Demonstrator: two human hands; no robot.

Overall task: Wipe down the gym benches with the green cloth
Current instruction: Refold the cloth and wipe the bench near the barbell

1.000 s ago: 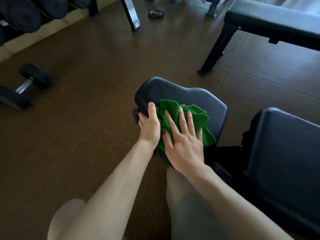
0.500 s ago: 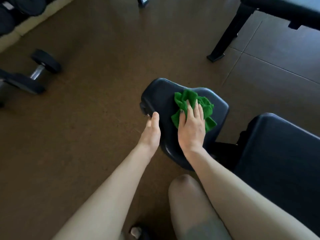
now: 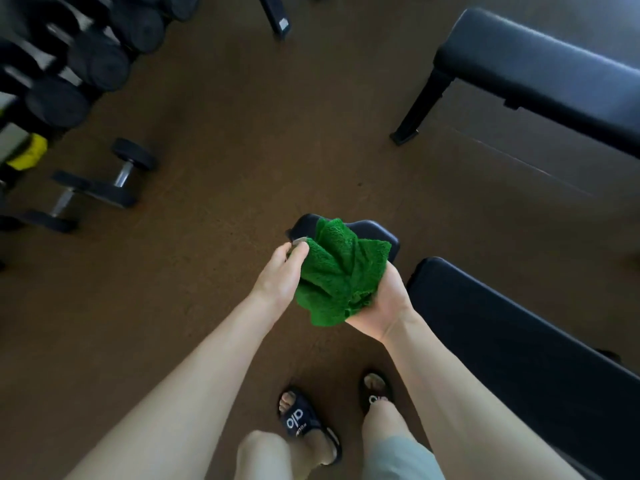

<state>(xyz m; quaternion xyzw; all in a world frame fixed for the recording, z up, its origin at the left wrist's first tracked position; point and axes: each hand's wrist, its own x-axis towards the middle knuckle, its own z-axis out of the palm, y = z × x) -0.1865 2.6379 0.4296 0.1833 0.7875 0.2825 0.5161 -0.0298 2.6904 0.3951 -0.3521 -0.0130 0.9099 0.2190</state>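
Cloth [image 3: 337, 271] bunched above seat pad [image 3: 375, 230], right hand [image 3: 384, 304] cupping it from below, left hand [image 3: 282, 275] pinching its edge, bench [image 3: 519, 358] just beside, dumbbells [image 3: 104, 181] on floor [image 3: 242, 133].

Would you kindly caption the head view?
Both hands, left hand and right hand, bunch the green cloth above a bench seat.

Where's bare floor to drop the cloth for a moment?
Widest bare floor lies between the dumbbells at left and the flat bench at right. It is crowded beside the dumbbell rack and by the feet, next to the near bench.
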